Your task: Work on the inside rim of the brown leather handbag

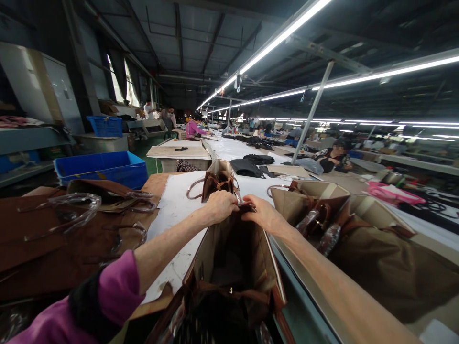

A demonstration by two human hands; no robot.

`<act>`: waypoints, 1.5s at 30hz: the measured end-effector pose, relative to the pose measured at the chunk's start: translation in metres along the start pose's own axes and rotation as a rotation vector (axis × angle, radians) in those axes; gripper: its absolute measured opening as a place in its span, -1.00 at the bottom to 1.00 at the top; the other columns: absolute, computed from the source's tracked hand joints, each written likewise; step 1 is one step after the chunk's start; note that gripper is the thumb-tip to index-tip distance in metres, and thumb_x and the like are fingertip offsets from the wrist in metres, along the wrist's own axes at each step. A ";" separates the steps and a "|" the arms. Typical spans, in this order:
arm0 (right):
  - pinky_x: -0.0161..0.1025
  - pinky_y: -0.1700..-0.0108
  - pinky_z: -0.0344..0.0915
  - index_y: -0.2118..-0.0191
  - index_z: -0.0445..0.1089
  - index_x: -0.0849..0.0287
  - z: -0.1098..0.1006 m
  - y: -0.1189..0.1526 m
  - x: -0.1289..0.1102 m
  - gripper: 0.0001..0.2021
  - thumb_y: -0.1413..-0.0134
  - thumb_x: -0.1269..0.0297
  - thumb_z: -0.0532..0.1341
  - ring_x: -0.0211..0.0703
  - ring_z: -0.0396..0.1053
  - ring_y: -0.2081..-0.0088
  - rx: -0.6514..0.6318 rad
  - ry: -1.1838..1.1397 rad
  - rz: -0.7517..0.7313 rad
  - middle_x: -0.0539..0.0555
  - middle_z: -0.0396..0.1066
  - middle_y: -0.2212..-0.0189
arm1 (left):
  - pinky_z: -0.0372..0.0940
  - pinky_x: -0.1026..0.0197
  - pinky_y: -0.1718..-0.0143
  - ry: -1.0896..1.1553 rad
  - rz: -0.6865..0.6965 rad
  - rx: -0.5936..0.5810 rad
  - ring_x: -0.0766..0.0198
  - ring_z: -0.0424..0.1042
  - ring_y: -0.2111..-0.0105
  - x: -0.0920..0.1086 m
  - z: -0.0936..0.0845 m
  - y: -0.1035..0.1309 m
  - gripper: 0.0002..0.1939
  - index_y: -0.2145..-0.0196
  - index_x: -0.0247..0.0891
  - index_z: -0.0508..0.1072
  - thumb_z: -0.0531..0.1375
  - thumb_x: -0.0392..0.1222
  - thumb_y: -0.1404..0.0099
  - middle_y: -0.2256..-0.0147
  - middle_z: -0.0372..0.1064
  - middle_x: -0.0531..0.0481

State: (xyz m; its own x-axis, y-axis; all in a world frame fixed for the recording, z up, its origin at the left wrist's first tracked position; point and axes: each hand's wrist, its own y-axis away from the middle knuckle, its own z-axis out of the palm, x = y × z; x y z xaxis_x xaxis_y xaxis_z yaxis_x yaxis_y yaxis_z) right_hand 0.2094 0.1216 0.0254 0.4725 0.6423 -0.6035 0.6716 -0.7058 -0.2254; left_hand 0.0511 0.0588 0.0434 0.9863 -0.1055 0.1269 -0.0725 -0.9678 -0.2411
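An open brown handbag (263, 260) with a beige lining stands in front of me, its mouth facing up. My left hand (220, 206) is closed on its far upper edge, fingers curled over. Close beside it, my right hand (261, 211) pinches the same edge, where a small dark brown part shows between the hands. Exactly which part each set of fingertips grips is hard to see. Just beyond my hands stands another handbag (209, 187) with a looped handle. To the right are more open olive-brown handbags (390, 258), some handles wrapped in clear plastic.
Brown bags (39, 239) with plastic-wrapped handles lie piled at left. Behind them is a blue bin (103, 167). Black pieces (247, 167) lie on the long white table (175, 210). A slanted metal post (313, 112) rises at right. Several people work farther off.
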 end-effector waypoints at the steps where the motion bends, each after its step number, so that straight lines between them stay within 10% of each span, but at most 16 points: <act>1: -0.26 0.22 0.18 0.08 0.23 0.17 -0.002 0.004 0.003 -0.46 0.34 0.32 0.28 -0.14 0.31 0.24 -0.018 -0.033 0.051 0.07 0.37 0.22 | 0.18 0.29 0.40 -0.004 -0.001 -0.003 0.21 0.36 0.35 0.000 -0.001 0.000 -0.82 0.44 -0.17 0.48 0.10 -0.10 -0.11 0.45 0.40 0.02; 12: -0.32 0.39 0.09 0.31 0.41 0.04 -0.011 0.021 -0.014 -0.81 0.15 0.25 0.19 -0.16 0.32 0.33 0.094 0.348 0.218 -0.01 0.41 0.45 | 0.19 0.27 0.36 -0.012 0.038 -0.002 0.19 0.36 0.34 0.007 0.002 0.000 -0.81 0.43 -0.20 0.48 0.09 -0.12 -0.12 0.44 0.40 -0.02; 28: -0.35 0.28 0.10 0.28 0.44 0.06 -0.004 -0.010 -0.014 -0.78 -0.05 0.29 0.05 -0.18 0.32 0.25 -0.036 0.554 -0.138 0.03 0.42 0.40 | 0.18 0.30 0.41 0.079 -0.033 -0.036 0.24 0.35 0.39 -0.005 -0.002 0.003 -0.82 0.42 -0.20 0.50 0.11 -0.18 -0.05 0.45 0.40 -0.01; 45: -0.32 0.37 0.03 0.45 0.41 0.09 0.004 -0.007 -0.020 -0.75 -0.07 0.17 0.04 -0.20 0.29 0.37 0.024 0.562 -0.120 -0.01 0.39 0.53 | 0.16 0.25 0.44 -0.052 -0.266 -0.098 0.19 0.36 0.45 -0.014 -0.023 0.100 -0.71 0.53 -0.30 0.45 -0.02 -0.17 -0.13 0.51 0.38 -0.11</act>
State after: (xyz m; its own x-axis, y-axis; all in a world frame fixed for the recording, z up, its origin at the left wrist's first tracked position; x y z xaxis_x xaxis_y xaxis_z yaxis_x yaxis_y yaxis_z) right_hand 0.1932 0.1130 0.0360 0.6290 0.7738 -0.0745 0.7292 -0.6205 -0.2885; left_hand 0.0266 -0.0414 0.0399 0.9788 0.1643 0.1226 0.1781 -0.9777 -0.1116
